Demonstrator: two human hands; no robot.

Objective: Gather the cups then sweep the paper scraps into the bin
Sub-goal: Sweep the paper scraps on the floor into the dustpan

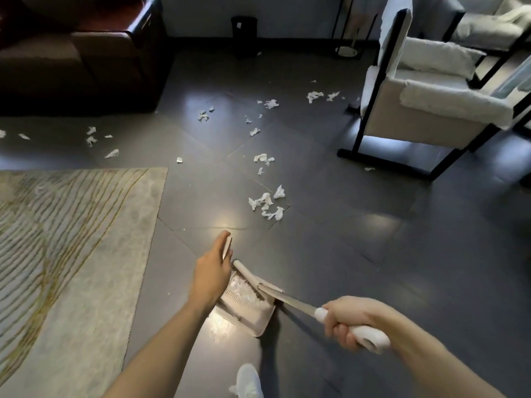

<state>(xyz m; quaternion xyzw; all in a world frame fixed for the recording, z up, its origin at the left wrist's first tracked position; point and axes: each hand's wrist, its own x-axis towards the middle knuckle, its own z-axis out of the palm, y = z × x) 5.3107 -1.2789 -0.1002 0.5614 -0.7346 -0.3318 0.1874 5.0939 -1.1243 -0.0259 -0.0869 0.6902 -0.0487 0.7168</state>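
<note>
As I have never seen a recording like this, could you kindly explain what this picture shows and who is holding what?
No machine here: a person wears a wide-angle camera on the head, looking forward and down, so you see their own arms. The right hand grips the white-ended metal handle of a small broom, whose head rests at the pale plastic dustpan on the dark tiled floor. The left hand seems to hold the dustpan's thin upright handle. White torn paper scraps lie scattered on the floor. A beige patterned rug lies left, a pale armchair right, and a small black bin stands by the far wall.
</note>
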